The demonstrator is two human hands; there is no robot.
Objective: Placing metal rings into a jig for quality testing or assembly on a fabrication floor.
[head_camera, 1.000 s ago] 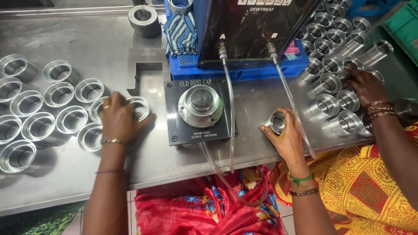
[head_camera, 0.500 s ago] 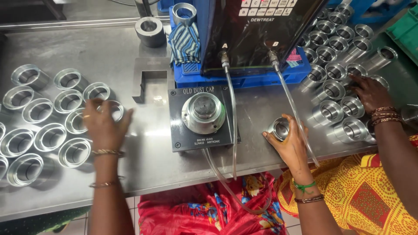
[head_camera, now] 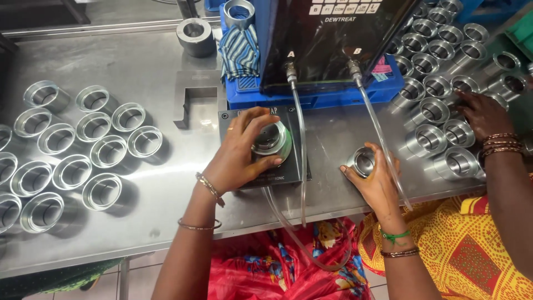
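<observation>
Ring (head_camera: 270,140) under left hand (head_camera: 240,156)

The left hand (head_camera: 239,155) covers part of the round fixture (head_camera: 272,140) (its plate lettering too).

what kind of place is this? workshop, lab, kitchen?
Most likely a small factory or workshop bench. Dozens of like metal rings lie in rows on a steel table, the left hand sets one on a round fixture, and a dark machine feeds clear hoses.
</observation>
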